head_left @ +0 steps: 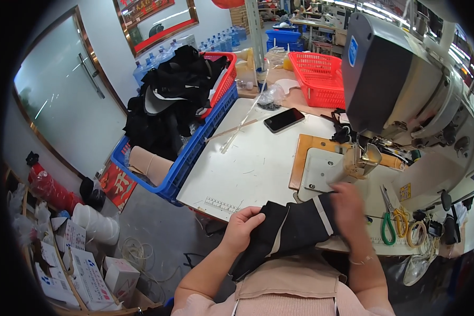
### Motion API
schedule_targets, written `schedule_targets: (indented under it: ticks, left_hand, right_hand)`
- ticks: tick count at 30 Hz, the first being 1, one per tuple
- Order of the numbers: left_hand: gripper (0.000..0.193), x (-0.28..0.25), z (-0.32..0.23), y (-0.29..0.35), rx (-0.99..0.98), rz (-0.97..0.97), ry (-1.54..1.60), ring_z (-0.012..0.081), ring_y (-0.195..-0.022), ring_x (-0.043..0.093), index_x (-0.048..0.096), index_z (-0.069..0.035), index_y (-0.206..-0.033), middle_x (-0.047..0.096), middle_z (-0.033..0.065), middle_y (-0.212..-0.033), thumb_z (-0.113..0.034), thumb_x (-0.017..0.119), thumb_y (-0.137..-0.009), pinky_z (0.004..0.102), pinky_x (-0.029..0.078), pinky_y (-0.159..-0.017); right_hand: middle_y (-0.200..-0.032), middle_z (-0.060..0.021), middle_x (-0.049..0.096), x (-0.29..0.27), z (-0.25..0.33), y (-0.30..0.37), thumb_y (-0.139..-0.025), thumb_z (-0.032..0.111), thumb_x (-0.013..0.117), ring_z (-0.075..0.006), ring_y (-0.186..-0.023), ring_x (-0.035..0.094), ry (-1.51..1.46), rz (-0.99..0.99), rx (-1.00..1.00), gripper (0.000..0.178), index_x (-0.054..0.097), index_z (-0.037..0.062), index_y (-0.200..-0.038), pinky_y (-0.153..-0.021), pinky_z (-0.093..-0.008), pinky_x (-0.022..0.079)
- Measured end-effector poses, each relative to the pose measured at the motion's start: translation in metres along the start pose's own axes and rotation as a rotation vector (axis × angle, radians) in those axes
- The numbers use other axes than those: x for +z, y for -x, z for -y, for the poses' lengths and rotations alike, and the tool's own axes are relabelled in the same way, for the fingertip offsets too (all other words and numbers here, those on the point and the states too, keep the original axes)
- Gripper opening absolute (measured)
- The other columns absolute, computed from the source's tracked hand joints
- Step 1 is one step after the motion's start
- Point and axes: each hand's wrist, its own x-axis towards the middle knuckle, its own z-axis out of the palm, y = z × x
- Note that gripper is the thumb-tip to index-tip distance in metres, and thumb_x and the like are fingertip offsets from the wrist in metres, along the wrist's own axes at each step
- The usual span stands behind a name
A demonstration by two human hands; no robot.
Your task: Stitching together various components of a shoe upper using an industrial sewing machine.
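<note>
My left hand (pixel 243 230) grips the left end of a black fabric piece (pixel 258 231), thumb on top and fingers beneath. The piece has light grey strips across it and is held above my lap, at the front edge of the white table. My right hand (pixel 348 208) is at the cloth's right end, smeared by motion, so its fingers cannot be made out. Just beyond it stands the sewing machine (pixel 374 79), with its needle area (pixel 361 160) over a metal plate (pixel 321 171).
Left of the table (pixel 231 179), a blue crate (pixel 168 184) holds black fabric (pixel 168 84). A phone (pixel 284 120) lies behind the work area, near a red basket (pixel 317 79). Green-handled scissors (pixel 388 226) rest at right. Cardboard boxes (pixel 84 268) stand on the floor at left.
</note>
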Motion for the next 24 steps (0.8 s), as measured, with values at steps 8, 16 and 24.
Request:
schedule_targets:
  ticks: [8, 16, 24]
  left_hand:
    - [0.012, 0.02, -0.002, -0.007, 0.023, -0.051, -0.097, 0.0035, -0.073, 0.053, 0.063, 0.0, -0.093, 0.062, -0.0008, -0.081, -0.008, 0.062, -0.085, 0.0172, 0.043, -0.067]
    - [0.014, 0.032, 0.001, -0.01, 0.093, -0.094, -0.188, 0.0027, -0.072, 0.053, 0.062, 0.001, -0.095, 0.061, -0.0011, -0.081, -0.008, 0.061, -0.085, 0.0168, 0.043, -0.066]
    - [0.015, 0.031, 0.001, -0.009, 0.035, -0.096, -0.059, 0.0039, -0.075, 0.054, 0.061, 0.001, -0.097, 0.062, 0.0001, -0.085, -0.009, 0.06, -0.086, 0.0178, 0.045, -0.068]
  right_hand:
    - [-0.099, -0.0195, 0.054, -0.12, -0.1, 0.101, -0.075, 0.005, 0.063, -0.0394, -0.094, 0.05, 0.507, 0.086, 0.518, 0.03, 0.055, -0.0015, -0.104, -0.081, -0.0437, 0.041]
    - [-0.106, -0.0185, 0.052, -0.147, -0.108, 0.114, -0.064, -0.004, 0.064, -0.0377, -0.098, 0.051, 0.468, 0.075, 0.499, 0.048, 0.054, -0.0001, -0.111, -0.085, -0.0406, 0.042]
    - [-0.094, -0.0093, 0.053, -0.156, -0.068, 0.117, -0.064, -0.009, 0.056, -0.0209, -0.083, 0.056, 0.233, -0.052, 0.432, 0.051, 0.052, 0.0026, -0.113, -0.067, -0.0291, 0.047]
